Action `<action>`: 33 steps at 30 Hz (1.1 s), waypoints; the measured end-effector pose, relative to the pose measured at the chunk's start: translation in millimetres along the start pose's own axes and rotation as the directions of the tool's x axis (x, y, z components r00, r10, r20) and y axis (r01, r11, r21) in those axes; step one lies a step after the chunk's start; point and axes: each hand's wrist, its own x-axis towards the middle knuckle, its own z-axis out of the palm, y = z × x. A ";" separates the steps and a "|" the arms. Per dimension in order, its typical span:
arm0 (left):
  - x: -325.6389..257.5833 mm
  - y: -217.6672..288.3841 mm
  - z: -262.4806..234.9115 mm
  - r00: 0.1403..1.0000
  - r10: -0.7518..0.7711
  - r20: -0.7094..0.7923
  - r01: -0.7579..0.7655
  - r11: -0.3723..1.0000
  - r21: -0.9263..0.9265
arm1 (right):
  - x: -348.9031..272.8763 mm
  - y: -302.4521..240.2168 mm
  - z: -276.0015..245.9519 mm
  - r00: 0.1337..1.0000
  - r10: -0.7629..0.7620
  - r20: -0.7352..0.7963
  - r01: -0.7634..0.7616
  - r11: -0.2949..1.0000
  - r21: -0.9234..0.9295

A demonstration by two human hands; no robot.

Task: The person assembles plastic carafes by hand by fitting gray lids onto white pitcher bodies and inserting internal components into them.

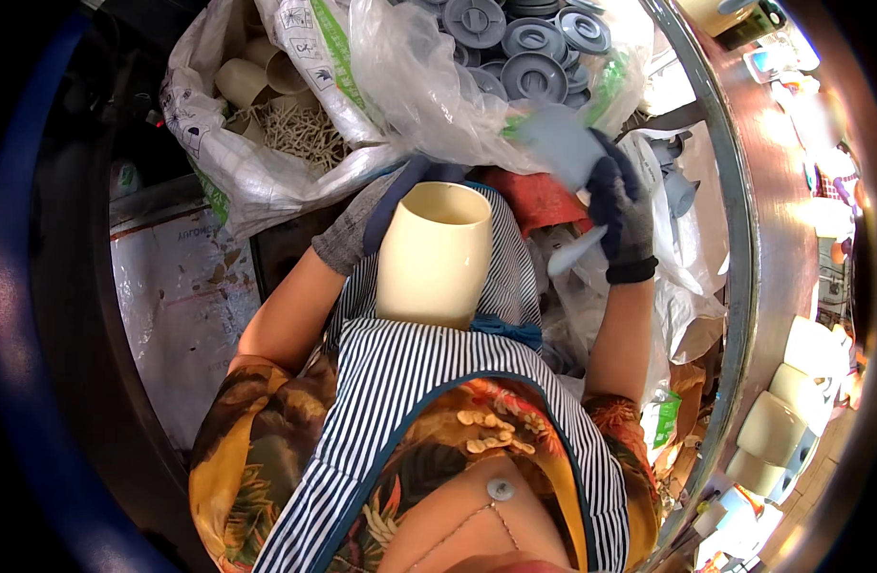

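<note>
A cream, open-topped plastic canister [434,253] stands slightly tilted over my lap, its mouth toward the far side. My left hand [386,205], in a grey glove with a dark blue coating, is closed round its left side and far rim. My right hand [622,205], gloved the same way, is raised to the right of the canister and apart from it. Its fingers are closed on a pale grey-blue flat piece [558,143], smeared by motion, so its kind cannot be told. Another pale, blade-like part [574,250] shows below that hand; whether both belong together is unclear.
A white woven sack [195,105] at the far left holds cream canisters [243,83] and thin plastic scraps [295,134]. Round grey lids [534,76] fill a clear plastic bag [410,67] beyond my hands. On the right, several cream canisters [773,427] stand past a metal-edged table [739,239].
</note>
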 end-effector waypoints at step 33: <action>6.7 6.0 -6.5 0.992 0.105 0.067 -0.118 0.964 0.240 | -5.2 51.9 65.1 0.986 -0.120 0.116 0.155 0.910 -0.384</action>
